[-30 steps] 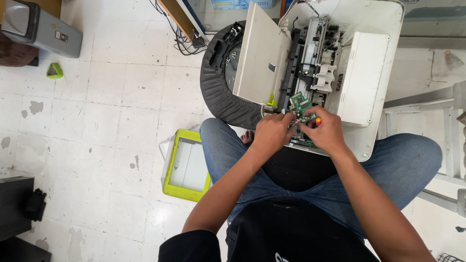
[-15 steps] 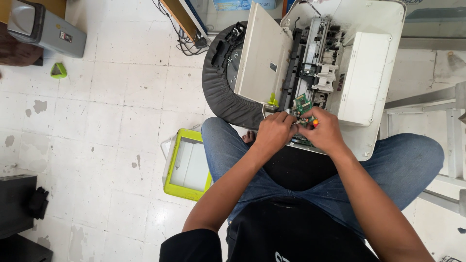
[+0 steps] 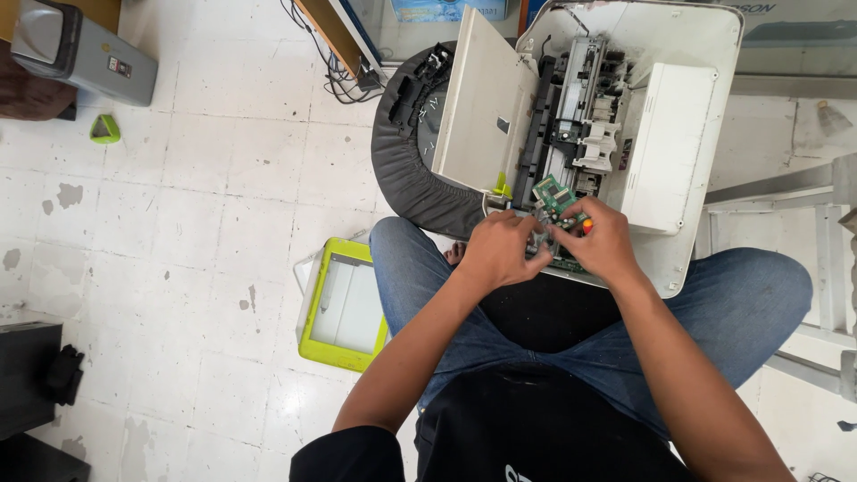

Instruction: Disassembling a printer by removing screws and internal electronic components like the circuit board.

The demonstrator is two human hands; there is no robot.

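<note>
- I see my left hand and right hand meeting over a small green circuit board at the near edge of the opened white printer, which rests across my lap.
- Both grips look curled together around small parts beside the board; what exactly each pinches, I cannot tell.
- I judge the board light, stiff and fragile: best held by its bare edges, never by the components.
- A red-tipped tool peeks from the right hand.
- The printer itself looks bulky; its hinged lid stands open.
</note>
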